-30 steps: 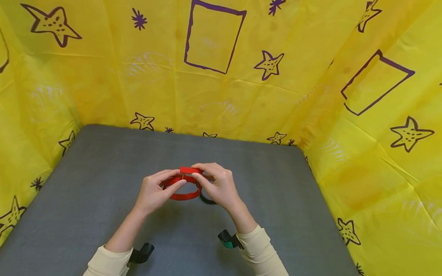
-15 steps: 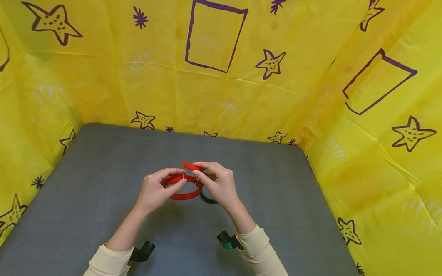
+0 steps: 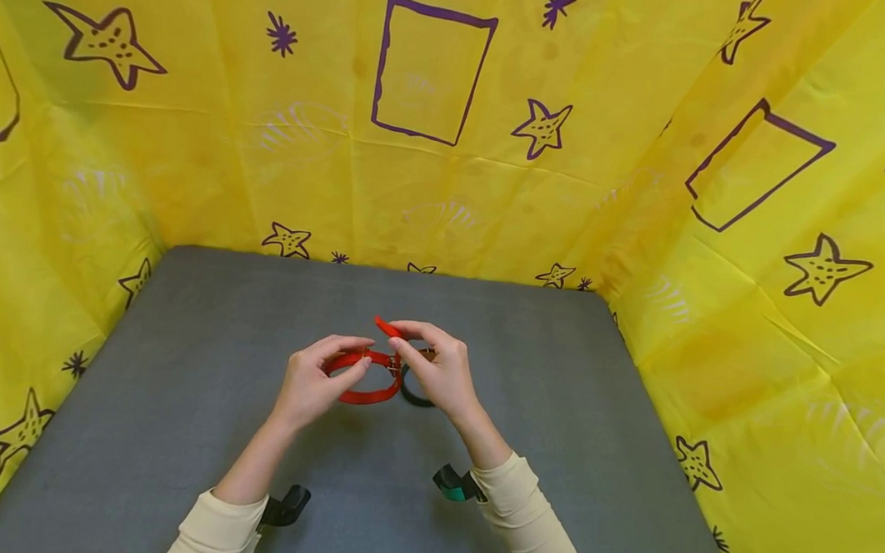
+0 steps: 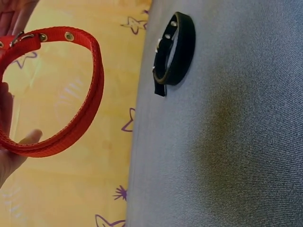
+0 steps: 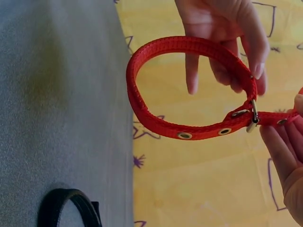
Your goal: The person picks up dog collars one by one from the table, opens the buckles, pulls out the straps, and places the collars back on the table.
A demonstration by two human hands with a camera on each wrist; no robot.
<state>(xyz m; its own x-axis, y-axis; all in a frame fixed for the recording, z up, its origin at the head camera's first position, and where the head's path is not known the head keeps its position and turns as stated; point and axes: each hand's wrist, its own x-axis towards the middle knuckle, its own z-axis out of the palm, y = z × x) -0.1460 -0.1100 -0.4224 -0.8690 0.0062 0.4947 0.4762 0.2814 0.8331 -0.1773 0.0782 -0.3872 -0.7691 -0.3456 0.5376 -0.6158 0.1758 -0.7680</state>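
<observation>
A red collar [image 3: 370, 397] is pinched by left grip [image 3: 317, 380] and right grip [image 3: 441, 372]; below them, a black collar [image 4: 186, 48] is seen.

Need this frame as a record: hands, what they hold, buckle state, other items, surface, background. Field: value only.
left_hand: holds loop of red collar between thumb and fingers
right_hand: pinches free end of red collar
red_collar: looped, held above table
buckle: metal, strap threaded through; whether pin sits in an eyelet, cannot tell
eyelets: metal-rimmed, along strap
black_collar: looped, on table, not held; partly behind right hand in head view
table: grey
backdrop: yellow fabric, purple starfish drawings
</observation>
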